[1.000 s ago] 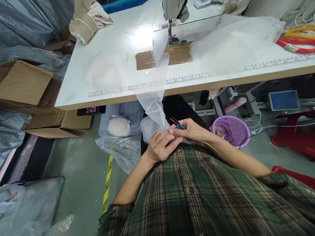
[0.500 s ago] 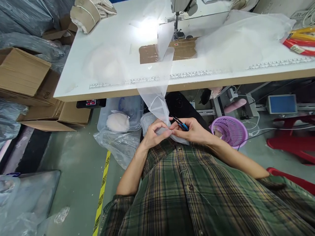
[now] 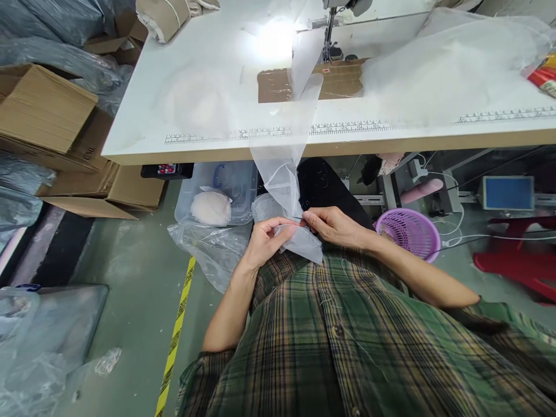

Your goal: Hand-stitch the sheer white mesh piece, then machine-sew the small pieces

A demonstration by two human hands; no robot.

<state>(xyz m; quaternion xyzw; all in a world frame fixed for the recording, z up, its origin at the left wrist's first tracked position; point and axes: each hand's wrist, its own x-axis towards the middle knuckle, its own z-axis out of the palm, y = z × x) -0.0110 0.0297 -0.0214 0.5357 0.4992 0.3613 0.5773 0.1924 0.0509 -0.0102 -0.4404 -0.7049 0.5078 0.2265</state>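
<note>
A long strip of sheer white fabric [image 3: 278, 156] hangs from the sewing table [image 3: 208, 155] down to my lap. My left hand [image 3: 266, 242] pinches its lower part between thumb and fingers. Just to the right, my right hand [image 3: 336, 227] is closed around small thread snips [image 3: 297, 218]. Only a thin dark piece of the snips shows by the fingertips; the handle is hidden in the palm. Both hands' fingertips meet close together at the fabric edge. A loose fabric end [image 3: 306, 244] droops below them over the shirt.
Above stands a sewing machine [image 3: 329, 35], with brown tape [image 3: 341, 81] on the table near its foot. A clear plastic bin [image 3: 243, 202] holding a pale bundle [image 3: 211, 207] is at lower left. A purple basket [image 3: 410, 231] stands at right, cardboard boxes [image 3: 47, 110] at far left.
My right hand has turned so the blue-handled snips are now mostly hidden. The loose fabric end hangs more in view below my hands. The whole view has shifted slightly.
</note>
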